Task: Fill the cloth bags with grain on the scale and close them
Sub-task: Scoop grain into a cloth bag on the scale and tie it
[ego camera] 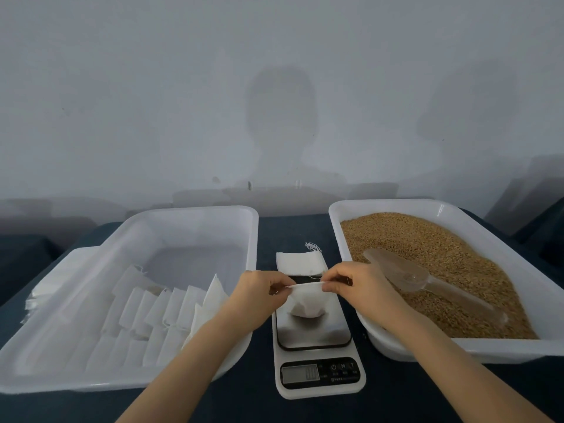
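A small white cloth bag (306,303) with grain in its bottom rests on the steel plate of the kitchen scale (316,337). My left hand (259,293) pinches the left end of the bag's top edge and my right hand (351,283) pinches the right end, stretching the mouth flat between them. Brown grain (427,248) fills the white tray (345,236) on the right, where a clear plastic scoop (406,273) lies on the grain. An empty white bag (299,262) with a loose drawstring lies on the far end of the scale.
A large white tray (195,218) on the left holds several flat white cloth bags (158,312) in rows. Everything stands on a dark blue surface (265,230) against a pale wall. The scale's display (300,374) faces me.
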Motion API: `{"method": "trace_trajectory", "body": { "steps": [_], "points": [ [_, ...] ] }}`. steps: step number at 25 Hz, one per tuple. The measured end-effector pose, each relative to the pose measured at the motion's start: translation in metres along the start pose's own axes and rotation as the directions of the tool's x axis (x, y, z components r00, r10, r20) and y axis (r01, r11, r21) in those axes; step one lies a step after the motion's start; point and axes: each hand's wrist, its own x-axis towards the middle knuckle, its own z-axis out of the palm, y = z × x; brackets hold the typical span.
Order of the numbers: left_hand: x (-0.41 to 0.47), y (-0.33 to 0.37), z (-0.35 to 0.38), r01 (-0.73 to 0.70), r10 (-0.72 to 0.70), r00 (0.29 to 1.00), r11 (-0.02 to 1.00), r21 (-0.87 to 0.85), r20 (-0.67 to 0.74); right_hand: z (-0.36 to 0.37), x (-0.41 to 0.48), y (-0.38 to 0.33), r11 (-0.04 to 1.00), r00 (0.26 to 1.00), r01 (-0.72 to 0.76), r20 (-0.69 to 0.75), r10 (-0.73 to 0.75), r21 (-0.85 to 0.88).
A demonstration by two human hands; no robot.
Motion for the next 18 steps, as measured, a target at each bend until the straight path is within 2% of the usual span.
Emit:
{"method": "trace_trajectory", "body": {
  "steps": [8, 18],
  "points": [
    [0.0005, 0.0000, 0.0028, -0.028, 0.030, 0.998, 0.999, 0.030, -0.056, 0.0024, -0.0061, 0.0015, 0.998, 0.993, 0.023, -0.119, -0.017, 0.051],
    [0.0005, 0.0008, 0.0036, -0.012, 0.013, 0.997, 1.000, 0.021, -0.072, 0.0025, -0.0065, 0.0025, 0.998, 0.992, 0.009, -0.128, -0.001, 0.059]
  ]
}}
